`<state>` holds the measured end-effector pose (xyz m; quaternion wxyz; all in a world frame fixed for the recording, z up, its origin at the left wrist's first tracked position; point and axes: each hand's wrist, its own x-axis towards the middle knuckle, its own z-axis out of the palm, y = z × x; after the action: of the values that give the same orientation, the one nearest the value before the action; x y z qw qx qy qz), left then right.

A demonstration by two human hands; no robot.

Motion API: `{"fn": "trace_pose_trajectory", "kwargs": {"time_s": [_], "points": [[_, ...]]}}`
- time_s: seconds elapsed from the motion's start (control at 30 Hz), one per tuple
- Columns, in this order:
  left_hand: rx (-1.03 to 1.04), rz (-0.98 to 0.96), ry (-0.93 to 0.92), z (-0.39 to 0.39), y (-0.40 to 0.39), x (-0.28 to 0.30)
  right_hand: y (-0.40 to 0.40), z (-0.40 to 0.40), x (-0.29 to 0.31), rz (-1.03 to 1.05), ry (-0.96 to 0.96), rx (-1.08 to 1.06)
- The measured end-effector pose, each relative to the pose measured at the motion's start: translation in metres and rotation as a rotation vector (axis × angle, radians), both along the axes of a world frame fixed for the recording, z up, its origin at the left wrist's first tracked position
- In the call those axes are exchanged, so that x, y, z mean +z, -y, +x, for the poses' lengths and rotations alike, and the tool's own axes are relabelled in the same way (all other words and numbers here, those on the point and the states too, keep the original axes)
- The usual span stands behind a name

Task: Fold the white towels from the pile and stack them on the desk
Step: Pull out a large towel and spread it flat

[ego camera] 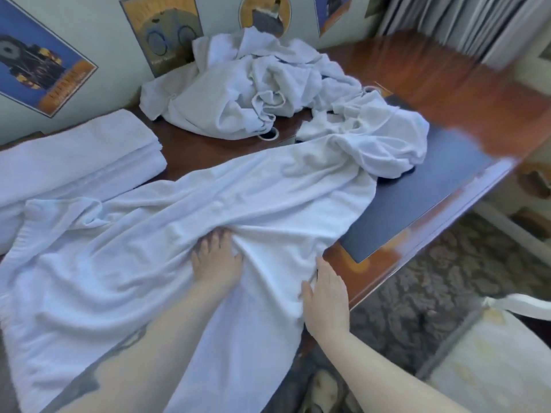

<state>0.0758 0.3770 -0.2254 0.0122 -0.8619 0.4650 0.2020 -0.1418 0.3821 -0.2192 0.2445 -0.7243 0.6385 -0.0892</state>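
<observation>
A large white towel (pixel 167 228) lies spread and wrinkled across the near part of the wooden desk (pixel 447 81), its near end hanging over the front edge. My left hand (pixel 216 260) presses flat on the towel's middle, fingers spread, with folds bunched at the fingertips. My right hand (pixel 325 299) rests flat at the towel's right edge near the desk's front edge; the thumb touches the cloth. A crumpled pile of white towels (pixel 256 84) sits at the back against the wall. Folded white towels (pixel 80 153) are stacked at the left.
A dark blue desk mat (pixel 432 186) lies on the right half of the desk, partly under the towel. Posters hang on the wall behind. A round cable grommet (pixel 268 134) shows near the pile. Patterned carpet and a pale chair (pixel 492 353) are at the lower right.
</observation>
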Motion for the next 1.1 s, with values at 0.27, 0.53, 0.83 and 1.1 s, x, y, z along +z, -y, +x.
{"fn": "trace_pose_trajectory", "kwargs": {"time_s": [0.27,0.53,0.83,1.1], "points": [[0.072,-0.045,-0.072,-0.087,0.036,0.006,0.057,-0.047,-0.001,-0.041,-0.078,0.373],[0.116,-0.097,-0.121,-0.057,0.068,0.008,0.106,-0.026,-0.002,0.108,-0.128,0.421],[0.053,-0.356,-0.101,-0.074,0.06,-0.005,0.154,0.044,0.015,0.516,0.96,-0.504],[0.045,-0.322,-0.166,-0.069,0.058,-0.014,0.174,0.05,0.023,0.576,1.088,-0.758]]}}
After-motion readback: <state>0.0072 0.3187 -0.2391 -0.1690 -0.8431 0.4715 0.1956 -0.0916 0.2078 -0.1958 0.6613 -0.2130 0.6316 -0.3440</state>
